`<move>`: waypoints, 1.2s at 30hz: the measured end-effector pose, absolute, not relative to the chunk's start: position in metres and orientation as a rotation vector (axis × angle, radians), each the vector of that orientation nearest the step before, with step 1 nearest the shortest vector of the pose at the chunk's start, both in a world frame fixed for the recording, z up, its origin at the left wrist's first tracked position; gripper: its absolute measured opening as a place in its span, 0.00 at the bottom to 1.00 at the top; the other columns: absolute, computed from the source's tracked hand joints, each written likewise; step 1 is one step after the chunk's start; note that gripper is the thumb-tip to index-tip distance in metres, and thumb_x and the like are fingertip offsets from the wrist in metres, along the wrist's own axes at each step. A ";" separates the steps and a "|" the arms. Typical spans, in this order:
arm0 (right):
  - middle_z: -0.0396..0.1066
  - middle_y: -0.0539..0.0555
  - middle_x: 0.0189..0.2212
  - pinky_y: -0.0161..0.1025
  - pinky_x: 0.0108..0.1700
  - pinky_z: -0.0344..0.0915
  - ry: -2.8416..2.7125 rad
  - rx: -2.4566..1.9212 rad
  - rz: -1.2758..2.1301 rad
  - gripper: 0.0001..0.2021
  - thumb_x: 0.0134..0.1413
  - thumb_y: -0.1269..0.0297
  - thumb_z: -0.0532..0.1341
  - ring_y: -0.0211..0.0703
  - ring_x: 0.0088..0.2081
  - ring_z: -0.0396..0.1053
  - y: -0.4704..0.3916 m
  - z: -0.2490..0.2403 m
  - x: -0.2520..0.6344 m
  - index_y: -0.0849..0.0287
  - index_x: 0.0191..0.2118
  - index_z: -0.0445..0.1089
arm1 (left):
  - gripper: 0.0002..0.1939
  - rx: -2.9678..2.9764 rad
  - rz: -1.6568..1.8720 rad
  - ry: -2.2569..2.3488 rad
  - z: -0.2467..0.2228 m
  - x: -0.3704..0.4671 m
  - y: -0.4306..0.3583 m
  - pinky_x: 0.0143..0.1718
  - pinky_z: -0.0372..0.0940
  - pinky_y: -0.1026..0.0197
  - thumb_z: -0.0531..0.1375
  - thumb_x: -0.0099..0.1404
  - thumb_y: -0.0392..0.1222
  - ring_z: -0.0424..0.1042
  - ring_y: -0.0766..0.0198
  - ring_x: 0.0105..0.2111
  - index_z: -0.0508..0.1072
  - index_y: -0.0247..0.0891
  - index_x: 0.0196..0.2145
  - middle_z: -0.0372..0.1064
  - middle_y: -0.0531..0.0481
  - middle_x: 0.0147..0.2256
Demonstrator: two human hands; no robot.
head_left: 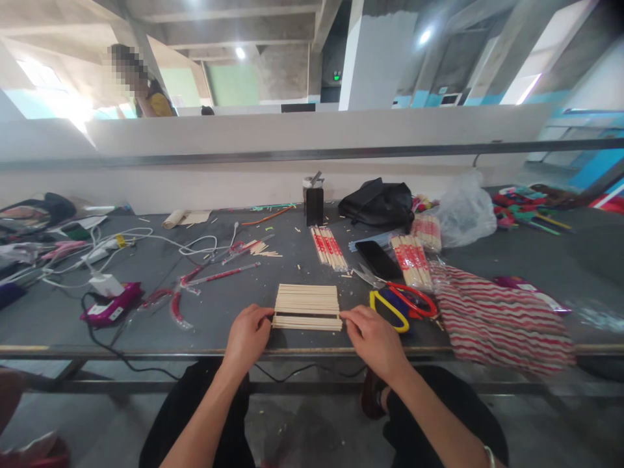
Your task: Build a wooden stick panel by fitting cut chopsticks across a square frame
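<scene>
A flat panel of pale wooden sticks (307, 298) laid side by side rests on the dark table in front of me. A dark gap separates its larger far part from a narrow near row of sticks (307, 323). At the left end of the gap, my left hand (249, 333) is closed, thumb and finger pinching a stick's end. My right hand (373, 335) pinches at the right end in the same way. The fingers partly hide both stick ends. Beside my right hand lie scissors with red handles (414, 299) and a yellow-handled tool (390, 312).
Packs of wooden sticks (329, 248), a black phone (377, 259) and a striped cloth (497, 318) lie to the right. Behind are a black bag (377, 203) and a clear plastic bag (465, 214). Leftward are white cables (146, 233) and a purple packet (112, 305).
</scene>
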State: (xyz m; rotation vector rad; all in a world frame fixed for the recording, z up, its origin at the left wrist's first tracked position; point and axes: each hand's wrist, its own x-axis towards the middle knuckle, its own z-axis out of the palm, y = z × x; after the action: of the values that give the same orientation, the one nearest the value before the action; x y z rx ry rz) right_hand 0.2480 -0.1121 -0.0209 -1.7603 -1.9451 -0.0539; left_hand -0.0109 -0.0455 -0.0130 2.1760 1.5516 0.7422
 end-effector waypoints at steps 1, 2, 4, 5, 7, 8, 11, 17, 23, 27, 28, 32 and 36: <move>0.74 0.53 0.35 0.38 0.40 0.67 -1.947 -1.767 -0.053 0.14 0.57 0.72 0.52 0.44 0.38 0.71 -0.112 -0.021 0.248 0.55 0.40 0.73 | 0.17 2.179 0.743 1.551 -0.013 -0.011 -0.046 0.39 0.62 0.62 0.49 0.60 0.31 0.69 0.63 0.36 0.77 0.38 0.37 0.70 0.49 0.31; 0.74 0.53 0.35 0.38 0.40 0.66 -1.949 -1.773 -0.051 0.14 0.58 0.72 0.52 0.44 0.39 0.71 -0.111 -0.021 0.248 0.55 0.40 0.73 | 0.17 2.183 0.742 1.550 -0.013 -0.010 -0.046 0.39 0.62 0.62 0.49 0.60 0.31 0.69 0.63 0.36 0.77 0.38 0.38 0.70 0.49 0.31; 0.74 0.53 0.35 0.39 0.41 0.66 -1.953 -1.781 -0.041 0.14 0.58 0.72 0.52 0.44 0.39 0.71 -0.110 -0.022 0.248 0.56 0.41 0.73 | 0.18 2.191 0.742 1.552 -0.013 -0.010 -0.046 0.39 0.62 0.62 0.49 0.60 0.30 0.69 0.63 0.36 0.77 0.38 0.38 0.70 0.49 0.31; 0.74 0.53 0.35 0.39 0.41 0.66 -1.954 -1.781 -0.033 0.13 0.58 0.72 0.52 0.45 0.39 0.70 -0.110 -0.022 0.247 0.56 0.41 0.73 | 0.18 2.194 0.744 1.554 -0.013 -0.010 -0.046 0.39 0.62 0.62 0.49 0.59 0.30 0.69 0.63 0.35 0.77 0.38 0.38 0.70 0.49 0.31; 0.73 0.53 0.35 0.39 0.41 0.66 -1.953 -1.779 -0.019 0.13 0.58 0.72 0.52 0.45 0.39 0.70 -0.110 -0.022 0.247 0.57 0.41 0.73 | 0.18 2.200 0.745 1.560 -0.014 -0.010 -0.045 0.39 0.62 0.61 0.49 0.59 0.30 0.69 0.62 0.35 0.77 0.38 0.38 0.70 0.49 0.30; 0.73 0.53 0.35 0.39 0.41 0.66 -1.953 -1.779 -0.014 0.13 0.58 0.72 0.52 0.45 0.39 0.70 -0.110 -0.022 0.247 0.57 0.41 0.73 | 0.18 2.203 0.745 1.564 -0.014 -0.010 -0.045 0.40 0.62 0.61 0.49 0.59 0.30 0.69 0.62 0.36 0.77 0.38 0.38 0.70 0.49 0.31; 0.73 0.53 0.35 0.38 0.41 0.66 -1.953 -1.777 -0.010 0.13 0.58 0.72 0.52 0.45 0.40 0.70 -0.110 -0.022 0.248 0.57 0.41 0.73 | 0.18 2.211 0.750 1.563 -0.015 -0.010 -0.045 0.40 0.62 0.61 0.50 0.59 0.30 0.69 0.62 0.36 0.77 0.37 0.38 0.70 0.49 0.31; 0.73 0.53 0.35 0.37 0.41 0.66 -1.943 -1.779 -0.029 0.13 0.58 0.72 0.52 0.44 0.39 0.70 -0.111 -0.022 0.248 0.56 0.40 0.73 | 0.17 2.191 0.755 1.569 -0.015 -0.010 -0.045 0.38 0.62 0.62 0.50 0.59 0.29 0.68 0.63 0.35 0.77 0.38 0.38 0.70 0.49 0.31; 0.74 0.53 0.35 0.37 0.41 0.65 -1.918 -1.786 0.002 0.13 0.58 0.72 0.52 0.43 0.39 0.71 -0.110 -0.023 0.248 0.57 0.40 0.74 | 0.17 2.154 0.759 1.562 -0.017 -0.010 -0.043 0.39 0.61 0.62 0.50 0.58 0.30 0.68 0.63 0.35 0.77 0.37 0.38 0.70 0.49 0.31; 0.73 0.54 0.35 0.38 0.42 0.66 -1.882 -1.749 0.050 0.13 0.58 0.72 0.52 0.44 0.39 0.70 -0.113 -0.023 0.250 0.59 0.40 0.74 | 0.16 2.082 0.796 1.549 -0.018 -0.015 -0.041 0.38 0.61 0.62 0.50 0.58 0.31 0.69 0.64 0.34 0.77 0.38 0.35 0.70 0.50 0.31; 0.73 0.54 0.35 0.38 0.43 0.66 -1.876 -1.738 0.067 0.13 0.58 0.72 0.52 0.44 0.40 0.70 -0.114 -0.023 0.251 0.59 0.40 0.74 | 0.16 2.059 0.808 1.546 -0.018 -0.016 -0.041 0.38 0.61 0.63 0.50 0.58 0.31 0.69 0.64 0.34 0.77 0.38 0.35 0.70 0.50 0.31; 0.73 0.54 0.34 0.38 0.42 0.66 -1.871 -1.718 0.122 0.13 0.57 0.72 0.52 0.44 0.39 0.71 -0.119 -0.024 0.253 0.59 0.39 0.74 | 0.14 2.029 0.816 1.505 -0.016 -0.019 -0.043 0.37 0.62 0.63 0.51 0.57 0.32 0.69 0.64 0.33 0.77 0.38 0.31 0.70 0.51 0.30; 0.73 0.55 0.35 0.39 0.43 0.66 -1.877 -1.727 0.091 0.13 0.57 0.72 0.52 0.44 0.39 0.70 -0.124 -0.025 0.252 0.59 0.41 0.73 | 0.15 2.046 0.833 1.470 -0.018 -0.021 -0.047 0.37 0.63 0.62 0.50 0.57 0.33 0.69 0.64 0.32 0.78 0.38 0.32 0.68 0.51 0.28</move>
State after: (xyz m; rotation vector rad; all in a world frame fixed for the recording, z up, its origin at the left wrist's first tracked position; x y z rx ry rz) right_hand 0.2521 -0.1243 -0.0246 -1.7269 -1.8771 0.0908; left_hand -0.0211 -0.0469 -0.0176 2.0464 1.4699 0.8331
